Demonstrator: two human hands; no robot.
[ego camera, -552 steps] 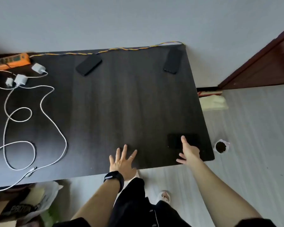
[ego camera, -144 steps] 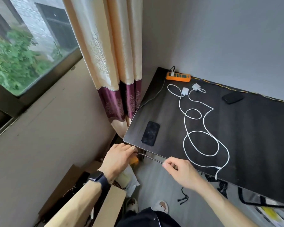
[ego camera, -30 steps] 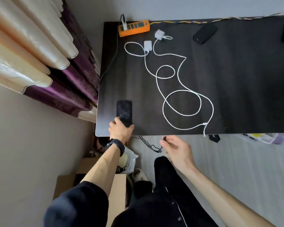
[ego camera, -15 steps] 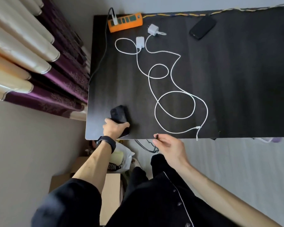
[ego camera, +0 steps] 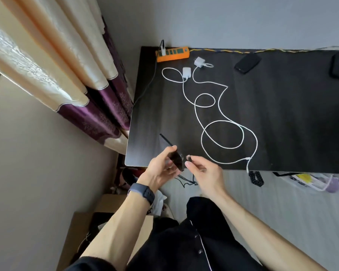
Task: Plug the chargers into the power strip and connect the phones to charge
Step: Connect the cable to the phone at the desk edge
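Fingers (ego camera: 171,153) of my left hand (ego camera: 160,169) now grip the phone (ego camera: 177,160), lifted off the table (ego camera: 282,124); my right hand (ego camera: 202,171) pinches the black cable's plug (ego camera: 189,157) beside its port.

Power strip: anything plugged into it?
One white plug with a dark cable sits in the left end of the power strip. Other sockets look empty. Both white chargers lie on the table, unplugged.

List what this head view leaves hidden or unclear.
- Head view: port end of the dark phone, hidden by the left hand.
- Black cable's plug tip: too small, pinched in the right hand.
- Orange power strip: free sockets too small.
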